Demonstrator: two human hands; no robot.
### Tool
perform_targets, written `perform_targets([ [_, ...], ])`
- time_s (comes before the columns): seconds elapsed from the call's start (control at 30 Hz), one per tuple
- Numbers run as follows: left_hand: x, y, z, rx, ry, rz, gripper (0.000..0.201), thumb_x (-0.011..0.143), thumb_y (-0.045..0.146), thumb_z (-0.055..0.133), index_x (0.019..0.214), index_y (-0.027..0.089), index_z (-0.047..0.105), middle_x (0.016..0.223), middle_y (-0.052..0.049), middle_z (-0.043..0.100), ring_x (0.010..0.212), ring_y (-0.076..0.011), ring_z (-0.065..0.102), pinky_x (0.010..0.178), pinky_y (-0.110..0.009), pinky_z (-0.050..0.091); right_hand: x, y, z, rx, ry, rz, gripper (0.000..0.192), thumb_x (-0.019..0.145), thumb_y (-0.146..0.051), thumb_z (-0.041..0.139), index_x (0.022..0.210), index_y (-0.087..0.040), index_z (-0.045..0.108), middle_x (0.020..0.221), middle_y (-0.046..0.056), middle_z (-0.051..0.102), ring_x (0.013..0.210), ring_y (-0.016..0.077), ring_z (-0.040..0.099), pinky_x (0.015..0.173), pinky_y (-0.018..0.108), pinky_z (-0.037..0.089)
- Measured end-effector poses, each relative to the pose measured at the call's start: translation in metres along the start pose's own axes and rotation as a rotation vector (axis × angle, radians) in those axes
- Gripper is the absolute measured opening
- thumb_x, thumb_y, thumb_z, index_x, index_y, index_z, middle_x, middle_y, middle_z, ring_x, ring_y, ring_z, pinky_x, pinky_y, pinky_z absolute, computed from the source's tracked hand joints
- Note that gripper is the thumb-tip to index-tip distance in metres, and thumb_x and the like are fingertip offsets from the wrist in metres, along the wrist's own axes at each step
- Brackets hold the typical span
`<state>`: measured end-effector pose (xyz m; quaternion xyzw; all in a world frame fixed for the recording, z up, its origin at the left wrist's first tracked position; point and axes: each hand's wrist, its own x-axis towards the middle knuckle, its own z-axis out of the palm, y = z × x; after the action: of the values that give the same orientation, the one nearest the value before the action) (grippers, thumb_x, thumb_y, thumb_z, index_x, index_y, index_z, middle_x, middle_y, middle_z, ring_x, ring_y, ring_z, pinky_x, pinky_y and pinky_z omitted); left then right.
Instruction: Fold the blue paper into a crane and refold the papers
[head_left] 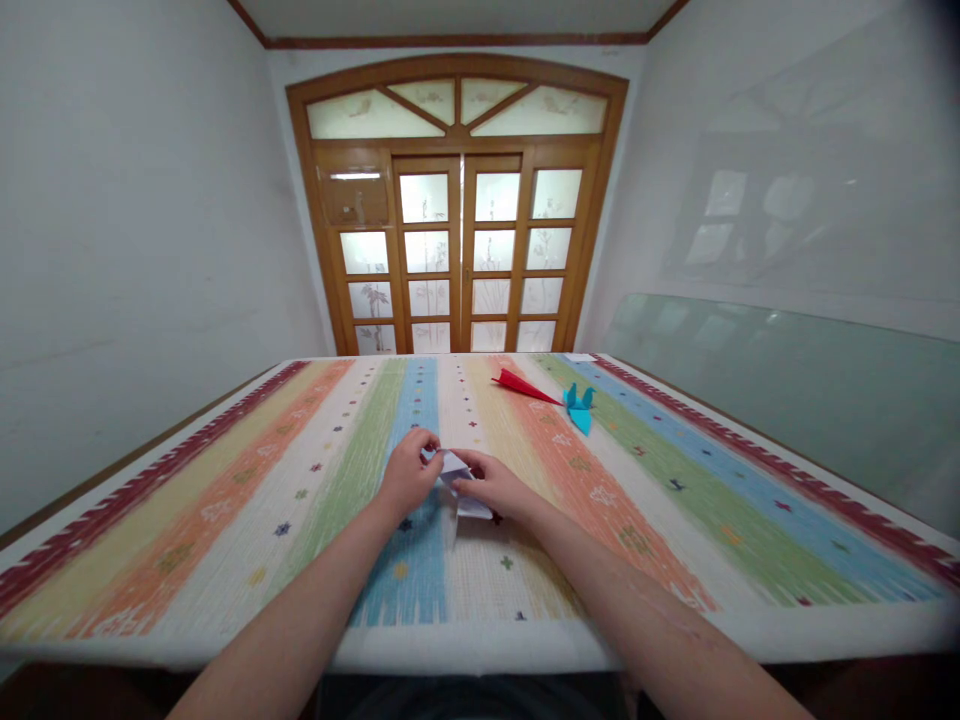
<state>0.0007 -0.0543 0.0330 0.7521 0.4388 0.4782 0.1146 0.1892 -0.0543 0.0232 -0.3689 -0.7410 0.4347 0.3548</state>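
Observation:
A piece of folded white paper (474,508) is held between my two hands, just above the striped tablecloth. My left hand (412,470) pinches its upper left corner between thumb and fingertips. My right hand (489,482) grips it from the right, with the thumb on the near face and the fingers behind, partly hidden. Creases and a flap show in the paper, and its lower part hangs below my right hand. Farther off to the right lie a red folded paper piece (519,383), long and pointed, and a blue folded paper figure (578,408) with upright parts.
The table wears a tablecloth (300,520) with coloured stripes and small flower prints. A small white piece (580,357) lies at its far edge. Behind stands a wooden door with glass panes (461,250). A greenish glass panel (780,390) leans along the right wall.

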Motion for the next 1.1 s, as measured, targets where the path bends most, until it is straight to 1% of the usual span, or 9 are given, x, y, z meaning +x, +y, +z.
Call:
perform_targets([
  [0.17,0.001,0.0,-0.002,-0.005,0.004,-0.003,0.006,0.085,0.018,0.052,0.086,0.019,0.057,0.084,-0.002,0.062,0.082,-0.0169,0.058,0.076,-0.028,0.043,0.0,0.002,-0.001,-0.035,-0.067,-0.02,0.025,0.081,-0.023,0.06,0.103,-0.018,0.07,0.093,0.005,0.07,0.076,0.0173,0.06,0.069,0.029,0.047],
  [0.3,0.001,0.002,-0.003,-0.016,-0.018,-0.027,0.007,0.089,0.023,0.051,0.085,0.019,0.056,0.077,0.0,0.061,0.072,-0.0151,0.057,0.069,-0.026,0.041,-0.001,0.004,-0.002,-0.102,-0.07,-0.026,0.018,0.082,-0.024,0.06,0.094,-0.017,0.071,0.087,0.004,0.069,0.073,0.0172,0.06,0.068,0.028,0.047],
  [0.37,0.001,0.002,-0.004,-0.002,-0.008,-0.045,0.009,0.09,0.025,0.05,0.087,0.019,0.056,0.074,0.0,0.059,0.067,-0.0143,0.055,0.065,-0.025,0.039,-0.002,0.0,-0.002,-0.113,-0.08,-0.057,0.02,0.082,-0.022,0.059,0.097,-0.017,0.071,0.092,0.004,0.071,0.079,0.0189,0.062,0.072,0.03,0.048],
  [0.43,0.001,0.0,-0.004,0.016,0.018,-0.059,0.01,0.091,0.026,0.049,0.089,0.019,0.056,0.074,0.001,0.059,0.066,-0.0142,0.054,0.063,-0.025,0.038,-0.004,-0.004,-0.001,-0.103,-0.071,-0.112,0.028,0.082,-0.021,0.058,0.108,-0.019,0.07,0.104,0.005,0.071,0.091,0.0216,0.064,0.082,0.034,0.048],
  [0.5,0.002,-0.003,-0.004,0.026,0.048,-0.071,0.01,0.092,0.027,0.048,0.09,0.019,0.055,0.075,0.0,0.059,0.067,-0.0145,0.055,0.064,-0.025,0.038,-0.007,-0.008,0.0,-0.097,-0.028,-0.155,0.041,0.083,-0.021,0.059,0.123,-0.023,0.064,0.119,0.005,0.067,0.104,0.0235,0.062,0.093,0.038,0.046],
  [0.57,0.003,-0.005,-0.005,0.033,0.077,-0.081,0.011,0.092,0.028,0.048,0.091,0.02,0.055,0.076,0.0,0.06,0.068,-0.0148,0.056,0.065,-0.025,0.039,-0.009,-0.011,0.001,-0.121,0.037,-0.142,0.052,0.082,-0.023,0.062,0.134,-0.024,0.056,0.128,0.008,0.063,0.111,0.0247,0.059,0.097,0.04,0.045],
  [0.67,0.004,-0.007,-0.006,0.039,0.115,-0.092,0.011,0.092,0.028,0.048,0.091,0.02,0.055,0.077,0.0,0.061,0.07,-0.0151,0.058,0.066,-0.025,0.04,-0.012,-0.013,0.002,-0.158,0.092,-0.063,0.059,0.082,-0.025,0.063,0.139,-0.023,0.05,0.127,0.011,0.062,0.11,0.0254,0.059,0.094,0.04,0.047],
  [0.87,0.007,-0.016,-0.009,0.074,0.176,-0.12,0.013,0.093,0.031,0.048,0.093,0.02,0.057,0.08,-0.002,0.063,0.071,-0.0162,0.06,0.067,-0.026,0.042,-0.011,-0.019,0.001,-0.094,0.063,-0.015,0.061,0.081,-0.018,0.061,0.139,-0.024,0.048,0.123,0.009,0.06,0.102,0.0211,0.061,0.086,0.035,0.049],
  [1.1,0.01,-0.042,-0.006,0.022,0.084,-0.193,0.017,0.09,0.029,0.052,0.102,0.021,0.06,0.086,-0.005,0.068,0.072,-0.0179,0.063,0.067,-0.028,0.047,-0.012,-0.023,0.0,-0.067,0.043,0.014,0.061,0.08,-0.017,0.058,0.139,-0.023,0.044,0.122,0.009,0.06,0.097,0.0182,0.062,0.081,0.032,0.05],
])
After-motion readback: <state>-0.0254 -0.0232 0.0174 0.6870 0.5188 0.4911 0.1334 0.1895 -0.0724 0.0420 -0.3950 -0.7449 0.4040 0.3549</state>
